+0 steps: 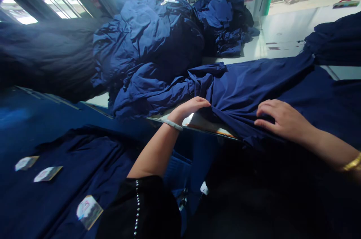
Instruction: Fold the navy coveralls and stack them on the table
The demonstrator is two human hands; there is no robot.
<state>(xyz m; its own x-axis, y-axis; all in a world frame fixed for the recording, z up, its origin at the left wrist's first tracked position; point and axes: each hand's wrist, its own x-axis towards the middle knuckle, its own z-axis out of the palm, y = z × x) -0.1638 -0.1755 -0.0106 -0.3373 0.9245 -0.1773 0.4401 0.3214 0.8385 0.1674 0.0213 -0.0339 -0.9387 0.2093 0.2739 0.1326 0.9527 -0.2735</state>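
**Navy garment [248,84] lying lengthwise, left to right**

Your left hand [194,105] is touching its bunched left part at frame centre; I cannot tell whether you are pinching. Your right hand [278,117], thumb apart from fingers, is curving over its middle, right of centre. A crumpled heap [158,28], upper centre, is crowding its left end.

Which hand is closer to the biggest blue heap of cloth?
Left. The left hand is near the front of the biggest heap; the right hand is farther off to the right, at the spread cloth.
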